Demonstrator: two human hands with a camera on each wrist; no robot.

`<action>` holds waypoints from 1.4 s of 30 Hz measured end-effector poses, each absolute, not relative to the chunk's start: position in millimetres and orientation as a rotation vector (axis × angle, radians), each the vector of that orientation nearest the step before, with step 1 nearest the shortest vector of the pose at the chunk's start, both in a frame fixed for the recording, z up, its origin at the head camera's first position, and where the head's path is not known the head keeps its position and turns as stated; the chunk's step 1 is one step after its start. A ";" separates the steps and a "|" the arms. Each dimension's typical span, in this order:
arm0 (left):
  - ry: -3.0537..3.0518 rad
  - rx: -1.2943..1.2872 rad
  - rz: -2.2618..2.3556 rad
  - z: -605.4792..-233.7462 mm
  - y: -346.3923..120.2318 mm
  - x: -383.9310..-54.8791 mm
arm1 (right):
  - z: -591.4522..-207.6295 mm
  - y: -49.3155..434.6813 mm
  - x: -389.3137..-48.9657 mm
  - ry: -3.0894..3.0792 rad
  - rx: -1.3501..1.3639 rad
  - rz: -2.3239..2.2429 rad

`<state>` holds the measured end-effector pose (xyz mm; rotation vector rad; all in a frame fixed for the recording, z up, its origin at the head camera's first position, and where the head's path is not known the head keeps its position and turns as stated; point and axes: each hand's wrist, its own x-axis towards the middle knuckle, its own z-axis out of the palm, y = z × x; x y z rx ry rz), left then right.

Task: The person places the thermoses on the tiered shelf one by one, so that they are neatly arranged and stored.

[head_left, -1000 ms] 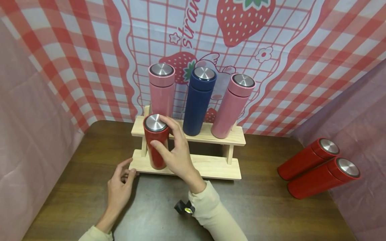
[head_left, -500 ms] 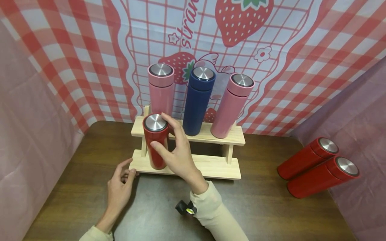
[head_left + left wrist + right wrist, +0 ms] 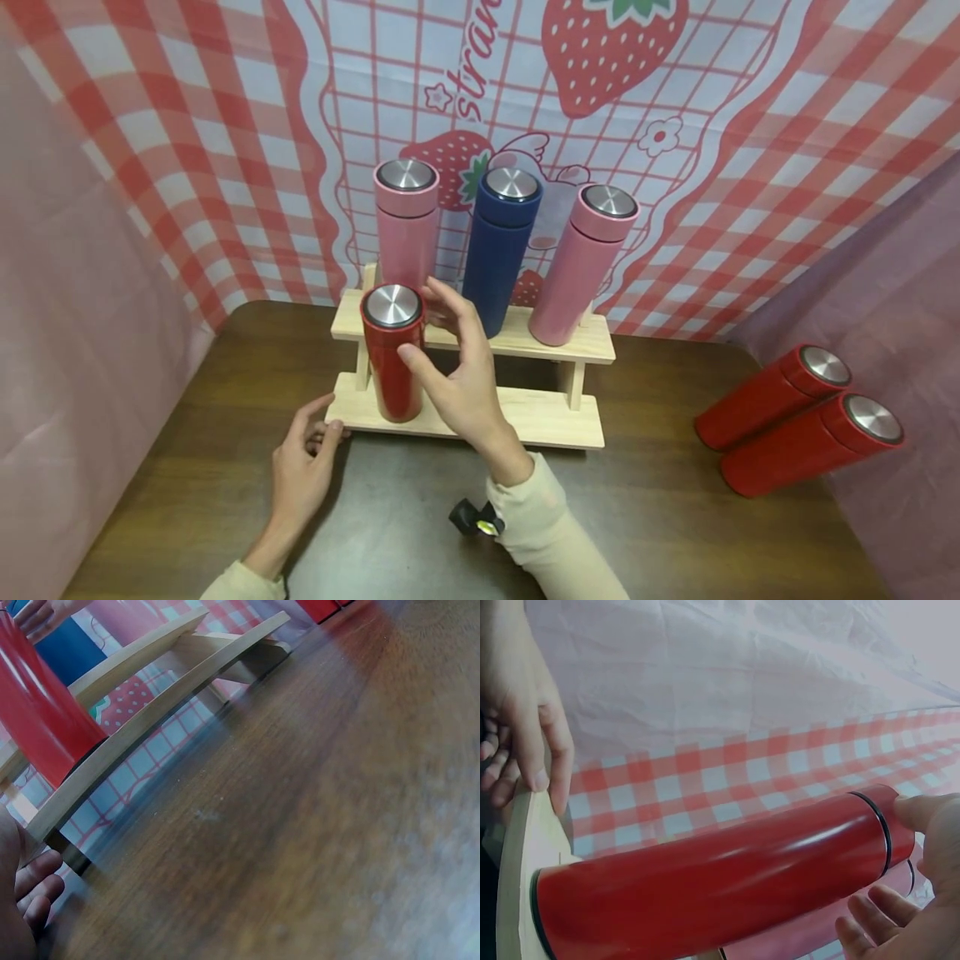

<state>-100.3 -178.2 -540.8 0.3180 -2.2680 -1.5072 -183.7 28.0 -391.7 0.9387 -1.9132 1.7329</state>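
Observation:
A red thermos bottle (image 3: 397, 371) with a steel-topped lid stands upright on the left part of the lower board of a two-tier wooden display rack (image 3: 551, 421). Just to its right is my right hand (image 3: 467, 392), fingers and thumb spread and relaxed; the thumb tip lies close to the lid (image 3: 889, 825), and I cannot tell whether it touches. My left hand (image 3: 303, 467) pinches the left end of the lower board between thumb and index finger, its other fingers curled below. On the upper board stand a pink bottle (image 3: 407, 233), a blue bottle (image 3: 501, 250) and another pink bottle (image 3: 581, 267).
Two more red bottles (image 3: 772, 396) (image 3: 810, 450) stand side by side on the brown table (image 3: 637, 517) at the right. A strawberry-patterned checked cloth (image 3: 720, 225) hangs behind the rack. Pale pink curtains (image 3: 82, 333) border both sides.
My right hand has loosened from the red bottle and drawn slightly to the right, its fingers coming off the lid. The bottle stays in place, and my left hand keeps its hold.

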 end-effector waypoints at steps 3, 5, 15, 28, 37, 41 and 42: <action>-2.255 0.319 -1.507 -541.2 -177.8 -100.3 | -390.8 31.2 -183.2 -1.915 0.947 1.722; -2.252 0.315 -1.502 -541.0 -177.5 -100.1 | -389.8 33.5 -182.0 -1.921 0.947 1.711; -2.253 0.309 -1.497 -541.5 -177.3 -100.1 | -390.3 51.8 -174.7 -1.936 0.970 1.643; -2.258 0.295 -1.496 -539.9 -176.3 -100.2 | -387.0 86.4 -161.6 -1.937 0.969 1.511; -2.255 0.308 -1.502 -540.8 -176.9 -100.4 | -392.6 113.8 -159.0 -1.950 0.931 1.426; -2.258 0.311 -1.511 -540.1 -176.2 -100.1 | -397.2 127.8 -155.6 -1.937 0.931 1.427; -2.258 0.311 -1.512 -539.8 -176.0 -100.0 | -398.2 131.5 -155.0 -1.926 0.938 1.429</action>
